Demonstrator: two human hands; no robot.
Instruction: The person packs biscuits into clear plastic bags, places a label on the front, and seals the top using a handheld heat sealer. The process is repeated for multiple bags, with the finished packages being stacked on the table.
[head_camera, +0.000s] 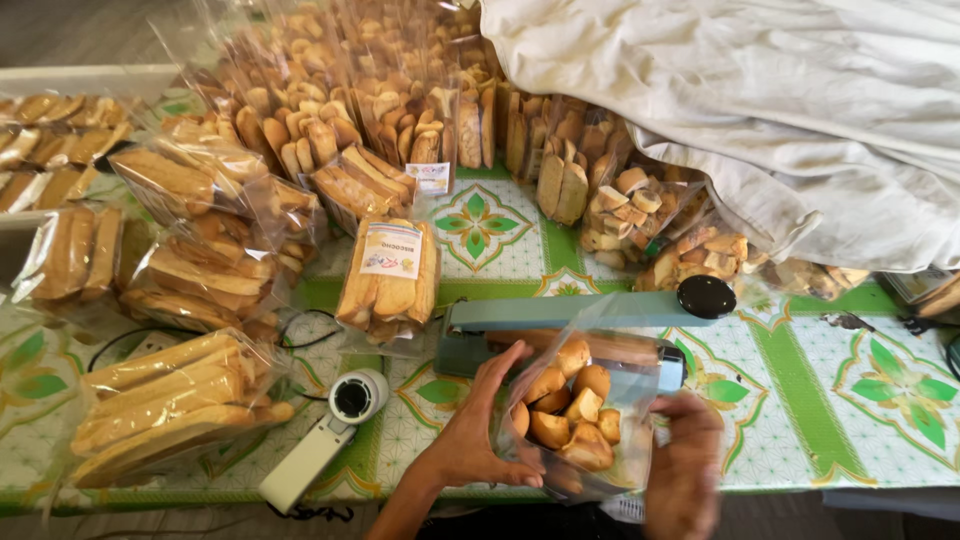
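left hand (478, 430) and right hand (683, 470) grip clear bag of rusks (572, 415) by its sides | open mouth held at heat sealer (560, 320) just behind, apparently for sealing

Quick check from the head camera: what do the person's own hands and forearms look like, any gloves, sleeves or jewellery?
Both are bare. The left hand has no glove, ring or watch, and its forearm shows uncovered to the frame's bottom edge. The right hand is also ungloved with no visible ring; its wrist is cut off by the frame, so any sleeve there cannot be seen.

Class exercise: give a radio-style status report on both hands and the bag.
Left hand, right hand both gripping clear bag of rusks. Bag mouth at heat sealer. Nothing blocking.
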